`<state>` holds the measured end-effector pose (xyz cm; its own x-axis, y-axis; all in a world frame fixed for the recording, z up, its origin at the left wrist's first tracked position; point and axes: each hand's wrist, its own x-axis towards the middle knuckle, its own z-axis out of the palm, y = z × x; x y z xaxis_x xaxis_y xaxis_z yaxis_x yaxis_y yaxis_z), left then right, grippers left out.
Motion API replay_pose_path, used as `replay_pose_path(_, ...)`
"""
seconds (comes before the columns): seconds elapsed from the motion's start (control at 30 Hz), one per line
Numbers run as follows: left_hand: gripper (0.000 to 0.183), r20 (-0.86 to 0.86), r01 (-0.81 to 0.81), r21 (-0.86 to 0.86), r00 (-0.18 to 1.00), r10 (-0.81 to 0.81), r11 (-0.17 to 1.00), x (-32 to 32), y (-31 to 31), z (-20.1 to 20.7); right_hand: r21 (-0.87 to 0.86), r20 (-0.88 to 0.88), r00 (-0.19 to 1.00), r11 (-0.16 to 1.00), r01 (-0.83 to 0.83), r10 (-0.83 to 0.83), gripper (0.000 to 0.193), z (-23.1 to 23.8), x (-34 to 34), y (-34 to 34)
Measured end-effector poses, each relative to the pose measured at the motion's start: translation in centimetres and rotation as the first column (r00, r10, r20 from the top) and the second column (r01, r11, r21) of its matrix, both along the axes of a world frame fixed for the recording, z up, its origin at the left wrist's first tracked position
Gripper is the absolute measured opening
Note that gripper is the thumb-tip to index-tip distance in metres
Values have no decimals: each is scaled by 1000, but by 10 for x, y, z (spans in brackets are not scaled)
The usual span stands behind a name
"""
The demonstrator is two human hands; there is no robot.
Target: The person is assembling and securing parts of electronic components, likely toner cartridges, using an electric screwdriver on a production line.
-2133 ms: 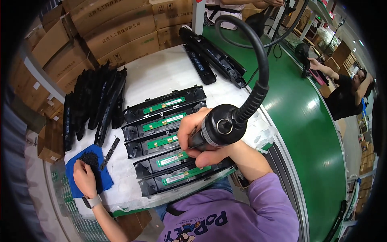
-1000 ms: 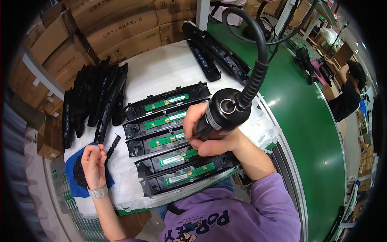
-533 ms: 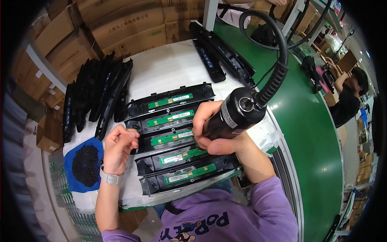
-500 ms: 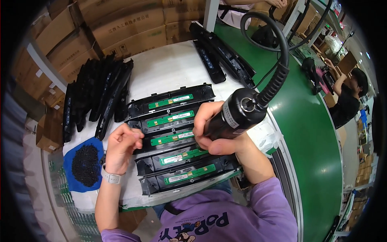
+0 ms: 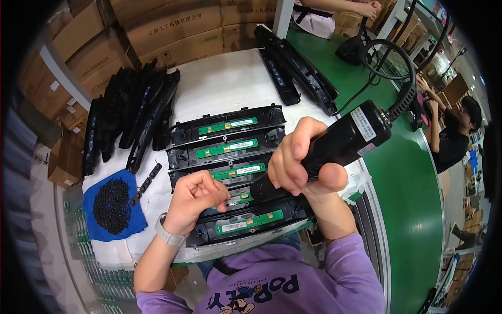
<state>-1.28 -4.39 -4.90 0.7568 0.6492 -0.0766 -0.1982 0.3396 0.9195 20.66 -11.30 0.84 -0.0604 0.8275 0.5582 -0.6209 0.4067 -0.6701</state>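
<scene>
1. Work surface: a bench (image 5: 219, 83) with a white covering, beside a long green surface (image 5: 408, 209).
2. Right hand (image 5: 300, 162): fingers wrapped around a black cylindrical tool (image 5: 348, 138). The tool is tilted; a cable (image 5: 405, 97) leaves its upper end, and its lower end overlaps the second housing from the person. Contact cannot be confirmed.
3. Left hand (image 5: 196, 201): thumb and fingertips pinched together over the left part of the second housing's green circuit board (image 5: 241, 198). Whether a part sits between them cannot be told. A pale-strapped watch (image 5: 170, 236) is on the wrist.
4. Nearest housing (image 5: 209, 233): black, carrying a green board; three similar housings lie beyond the second, roughly parallel.
5. Left side: small black pieces (image 5: 111, 206) heaped on a blue cloth (image 5: 137, 222), with a black strip (image 5: 149, 180) beside it.
6. Farther back: a pile of black parts (image 5: 151, 120) at left; more long black parts (image 5: 306, 68) at right.
7. Background: cardboard boxes (image 5: 180, 29) stacked behind the bench; a co-worker (image 5: 449, 144) in black at far right.
</scene>
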Motion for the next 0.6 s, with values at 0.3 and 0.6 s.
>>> replay_pose_path(0.3, 15, -66, 63, -8, 996, -63, 998, 1, -12, 9, 116, -169, 983, 991, -60, 79, 40, -3, -5, -1)
replay_pose_path(0.6, 16, -78, 31, 5, 996, -31, 999, 1, -17, 11, 153, -196, 981, 988, 26, 4, 39, -4, 0, -2)
